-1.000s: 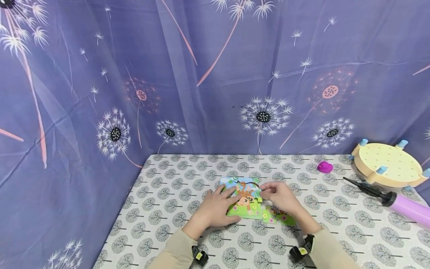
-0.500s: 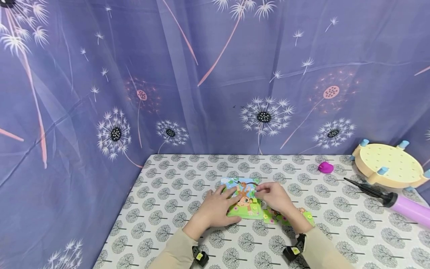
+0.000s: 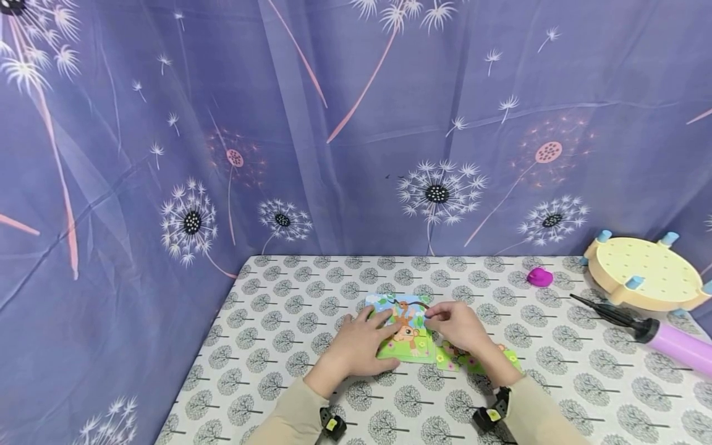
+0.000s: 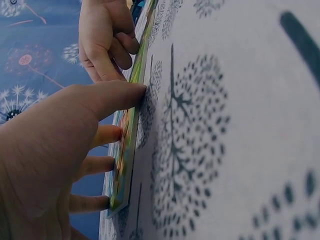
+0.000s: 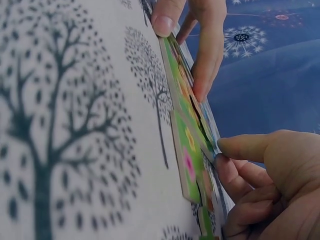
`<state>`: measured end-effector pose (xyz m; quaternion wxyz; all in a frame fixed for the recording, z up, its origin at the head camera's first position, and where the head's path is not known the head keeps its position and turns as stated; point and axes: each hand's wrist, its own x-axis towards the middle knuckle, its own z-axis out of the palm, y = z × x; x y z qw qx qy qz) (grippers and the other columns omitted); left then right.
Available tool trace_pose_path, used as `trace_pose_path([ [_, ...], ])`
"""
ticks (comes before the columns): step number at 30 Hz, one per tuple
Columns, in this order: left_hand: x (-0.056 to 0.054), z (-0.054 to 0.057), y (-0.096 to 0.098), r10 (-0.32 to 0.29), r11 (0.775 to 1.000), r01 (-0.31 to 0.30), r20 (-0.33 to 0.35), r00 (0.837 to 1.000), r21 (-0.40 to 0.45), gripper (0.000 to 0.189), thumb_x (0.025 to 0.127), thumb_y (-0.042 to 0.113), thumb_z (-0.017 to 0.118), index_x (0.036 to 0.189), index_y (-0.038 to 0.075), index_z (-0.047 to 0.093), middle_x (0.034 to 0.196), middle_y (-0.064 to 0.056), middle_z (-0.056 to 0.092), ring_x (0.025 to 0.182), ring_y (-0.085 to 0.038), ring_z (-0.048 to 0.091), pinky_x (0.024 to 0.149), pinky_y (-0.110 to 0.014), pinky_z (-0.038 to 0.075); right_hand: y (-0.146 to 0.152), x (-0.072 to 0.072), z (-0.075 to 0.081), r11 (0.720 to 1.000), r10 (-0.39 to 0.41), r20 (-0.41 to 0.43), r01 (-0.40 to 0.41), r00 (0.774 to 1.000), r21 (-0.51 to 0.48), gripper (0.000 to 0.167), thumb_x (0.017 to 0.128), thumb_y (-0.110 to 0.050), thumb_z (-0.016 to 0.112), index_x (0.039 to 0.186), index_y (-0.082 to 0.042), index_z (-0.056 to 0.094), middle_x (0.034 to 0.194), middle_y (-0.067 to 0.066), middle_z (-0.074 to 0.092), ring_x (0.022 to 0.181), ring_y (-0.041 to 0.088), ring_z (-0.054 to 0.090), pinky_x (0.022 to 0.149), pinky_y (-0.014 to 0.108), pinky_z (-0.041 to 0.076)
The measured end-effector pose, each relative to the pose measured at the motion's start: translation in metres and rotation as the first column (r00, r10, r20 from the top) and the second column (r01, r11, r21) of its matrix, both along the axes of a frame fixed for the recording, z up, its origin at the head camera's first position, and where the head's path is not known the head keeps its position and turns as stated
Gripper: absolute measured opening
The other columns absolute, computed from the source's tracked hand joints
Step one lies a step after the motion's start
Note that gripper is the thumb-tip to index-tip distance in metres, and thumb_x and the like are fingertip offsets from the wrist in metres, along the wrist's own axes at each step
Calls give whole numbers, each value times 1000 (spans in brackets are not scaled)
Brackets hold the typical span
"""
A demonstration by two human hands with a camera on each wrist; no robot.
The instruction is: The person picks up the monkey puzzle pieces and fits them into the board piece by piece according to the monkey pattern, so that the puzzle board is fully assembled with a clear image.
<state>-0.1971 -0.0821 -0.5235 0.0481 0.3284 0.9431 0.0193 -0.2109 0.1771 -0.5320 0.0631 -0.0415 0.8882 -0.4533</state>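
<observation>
While hands touch thin, square puzzle, tree-print cloth underlies.

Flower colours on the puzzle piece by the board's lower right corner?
Puzzle piece: yellow flower, pink flower; best in right wrist view.

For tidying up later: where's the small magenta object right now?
In the head view, the small magenta object lies at the back right of the white tree-patterned cloth, left of the pale-yellow rounded piece with blue pegs.
</observation>
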Motion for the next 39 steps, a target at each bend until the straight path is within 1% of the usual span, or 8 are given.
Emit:
trace_pose_path([
  [6,2,0,6,5,1000,-6,-31,999,-27,79,92,77,51,160,39,40,168,0,32,148,-45,34,100,-75,44,7,0,-3,999,34,-34,-33,999,18,17,89,-16,80,105,-9,78,86,-3,72,75,13,65,76,37,56],
  [13,5,0,16,16,999,-19,-65,998,-48,81,91,80,51,161,41,38,163,-6,38,143,-50,38,101,-75,44,18,8,1,997,71,-4,-71,997,-9,20,89,-16,81,106,-7,77,88,-2,71,78,15,65,80,40,56],
  [19,6,0,25,27,996,-34,-80,996,-87,82,90,82,48,161,43,37,160,-9,41,141,-52,40,99,-75,46,36,19,5,988,153,29,-152,988,-38,24,87,-20,83,105,-7,76,86,0,69,71,17,63,63,29,54],
  [22,6,0,25,33,996,-39,-73,997,-80,81,90,82,48,161,43,37,160,-9,41,141,-53,40,100,-75,45,45,24,6,971,234,19,-233,972,-47,27,85,-22,86,103,-6,75,85,1,68,67,16,61,56,27,54],
  [26,4,0,20,27,998,-30,-62,998,-48,80,91,81,50,160,43,38,160,-7,41,142,-52,39,102,-74,44,53,31,5,944,329,-37,-326,944,54,34,80,-32,90,102,-12,74,84,-4,65,70,10,58,64,25,54],
  [30,1,-1,12,8,1000,-10,-55,998,-29,80,91,81,50,160,42,40,161,-3,40,143,-47,39,104,-72,44,54,36,7,923,361,-77,-343,930,177,48,73,-46,92,106,-18,72,86,-9,61,73,8,55,67,25,51],
  [34,-3,-1,5,-13,1000,11,-56,998,-27,80,91,82,49,159,43,40,164,1,38,144,-43,39,105,-69,44,51,38,11,906,382,-101,-351,918,239,58,68,-46,95,112,-16,72,87,-10,60,74,8,54,65,25,50],
  [39,-6,-2,-2,-29,999,28,-29,999,-16,81,91,84,46,161,45,35,167,4,34,148,-40,35,109,-70,39,50,38,12,893,394,-106,-353,913,280,55,67,-38,96,111,-17,72,84,-11,59,72,7,53,64,25,49],
])
